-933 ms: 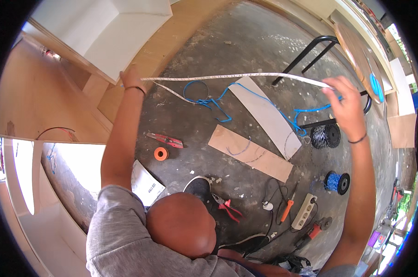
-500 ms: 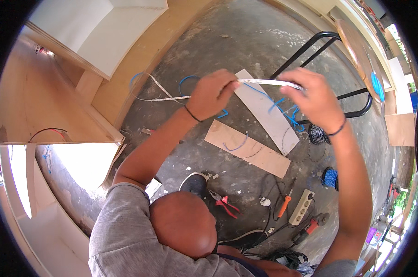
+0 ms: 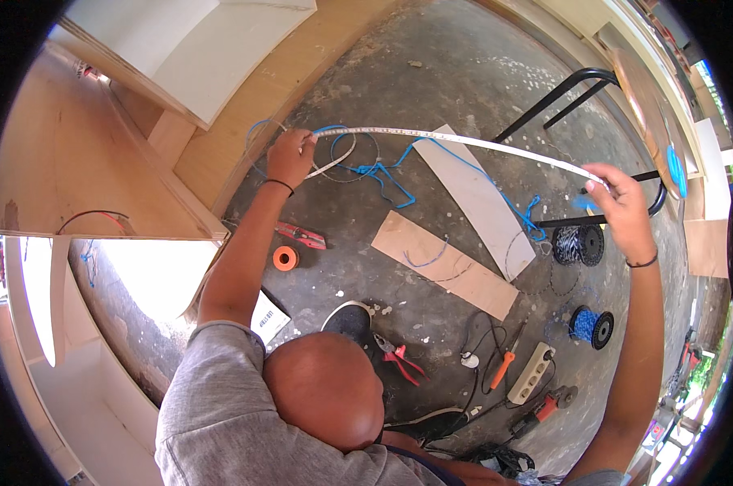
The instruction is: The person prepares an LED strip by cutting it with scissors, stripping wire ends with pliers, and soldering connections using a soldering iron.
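Observation:
A white LED strip (image 3: 464, 141) bows across the space in front of me, stretched between my hands. My left hand (image 3: 290, 158) pinches it at the left, where a loose tail loops down beside the wrist. At the far right, my right hand (image 3: 623, 206) is closed on the other end with thumb and fingers. Beneath the strip lie a tangle of blue cord (image 3: 376, 172), a white board (image 3: 476, 198) and a plywood piece (image 3: 443, 263) with thin wires on it.
Cutting pliers (image 3: 397, 360), a soldering iron (image 3: 503, 368), a power strip (image 3: 532, 373), an angle grinder (image 3: 545, 409), wire spools (image 3: 591, 326) and an orange roll (image 3: 285, 258) lie on the floor. A black-legged stool (image 3: 545, 97) stands right; cabinets (image 3: 115, 170) line the left.
My hands have moved apart, left hand leftward and right hand rightward and lower. A much longer length of the strip now spans between them. The orange roll has come into view.

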{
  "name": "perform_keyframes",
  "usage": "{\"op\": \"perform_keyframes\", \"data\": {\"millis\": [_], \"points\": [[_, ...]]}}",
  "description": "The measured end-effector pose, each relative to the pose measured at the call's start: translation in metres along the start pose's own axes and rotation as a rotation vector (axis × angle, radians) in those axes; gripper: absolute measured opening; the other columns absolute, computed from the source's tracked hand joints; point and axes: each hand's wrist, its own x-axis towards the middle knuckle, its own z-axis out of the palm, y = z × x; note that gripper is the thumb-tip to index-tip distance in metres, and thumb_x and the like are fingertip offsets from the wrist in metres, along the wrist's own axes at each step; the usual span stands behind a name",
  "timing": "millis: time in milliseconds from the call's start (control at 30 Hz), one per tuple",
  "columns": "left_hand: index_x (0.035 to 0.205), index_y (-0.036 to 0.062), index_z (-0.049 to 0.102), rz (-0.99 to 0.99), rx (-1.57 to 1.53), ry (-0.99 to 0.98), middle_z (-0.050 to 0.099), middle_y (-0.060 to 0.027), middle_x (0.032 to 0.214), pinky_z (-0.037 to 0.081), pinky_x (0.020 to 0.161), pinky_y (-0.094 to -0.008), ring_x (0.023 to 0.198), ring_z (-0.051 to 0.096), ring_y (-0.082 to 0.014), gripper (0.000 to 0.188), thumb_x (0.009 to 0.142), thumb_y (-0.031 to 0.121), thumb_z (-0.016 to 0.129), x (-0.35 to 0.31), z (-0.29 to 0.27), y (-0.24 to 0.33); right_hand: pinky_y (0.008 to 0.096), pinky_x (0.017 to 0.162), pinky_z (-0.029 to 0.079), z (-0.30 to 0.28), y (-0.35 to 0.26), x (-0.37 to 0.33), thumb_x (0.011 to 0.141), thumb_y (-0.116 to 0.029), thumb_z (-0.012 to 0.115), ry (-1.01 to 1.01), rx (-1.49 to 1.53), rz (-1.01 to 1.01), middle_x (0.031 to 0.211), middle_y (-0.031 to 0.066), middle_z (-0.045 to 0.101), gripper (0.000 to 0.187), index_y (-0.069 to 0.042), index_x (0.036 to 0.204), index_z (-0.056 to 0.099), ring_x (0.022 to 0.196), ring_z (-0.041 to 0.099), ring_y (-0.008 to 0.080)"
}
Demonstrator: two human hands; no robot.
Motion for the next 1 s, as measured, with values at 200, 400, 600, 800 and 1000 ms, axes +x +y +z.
{"op": "perform_keyframes", "data": {"millis": [200,400,600,800,1000], "points": [[0.122,0.0042,0.053,0.372,-0.532,-0.058,0.057,-0.0169,0.120,0.037,0.102,-0.0403,0.116,0.051,-0.0338,0.046,0.077,0.004,0.057,-0.018,-0.044,0.178,0.0350,0.069,0.046,0.062,-0.024,0.010,0.082,-0.003,0.059,-0.024,-0.425,-0.354,0.082,0.0132,0.059,0.018,-0.002,0.098,0.065,0.079,0.058,0.0294],[0.118,0.0022,0.056,0.119,-1.018,-0.758,0.061,-0.0069,0.092,0.044,0.072,-0.0271,0.083,0.055,-0.0119,0.029,0.090,0.011,0.055,-0.029,-0.031,0.216,0.0363,0.068,0.046,0.102,-0.079,0.015,0.078,-0.004,0.063,-0.064,-0.281,-0.555,0.080,0.0109,0.059,0.015,-0.002,0.093,0.064,0.078,0.058,0.0269],[0.100,-0.0007,0.063,0.172,-0.818,-0.510,0.058,-0.0045,0.076,0.039,0.058,-0.0259,0.066,0.048,-0.0087,0.017,0.092,0.012,0.057,-0.032,-0.042,0.193,0.0271,0.074,0.045,0.057,-0.059,0.003,0.084,-0.010,0.063,-0.273,0.166,-0.022,0.086,0.0055,0.065,0.021,0.001,0.102,0.064,0.081,0.055,0.0105],[0.107,-0.0022,0.060,0.266,-0.665,-0.489,0.063,-0.0083,0.087,0.046,0.067,-0.0265,0.075,0.057,-0.0115,0.022,0.088,0.009,0.060,-0.035,-0.043,0.195,0.0322,0.071,0.046,0.072,-0.046,-0.010,0.083,-0.006,0.061,-0.138,-0.053,-0.204,0.079,0.0122,0.061,0.016,-0.001,0.097,0.067,0.075,0.058,0.0225],[0.107,-0.0029,0.058,0.276,-0.899,-0.580,0.063,-0.0068,0.092,0.049,0.074,-0.0268,0.083,0.059,-0.0114,0.021,0.090,0.008,0.059,-0.042,-0.046,0.229,0.0396,0.070,0.048,0.105,-0.056,-0.021,0.076,0.001,0.060,-0.087,-0.136,-0.492,0.087,0.0159,0.063,0.024,-0.001,0.100,0.063,0.080,0.060,0.0345]]}}
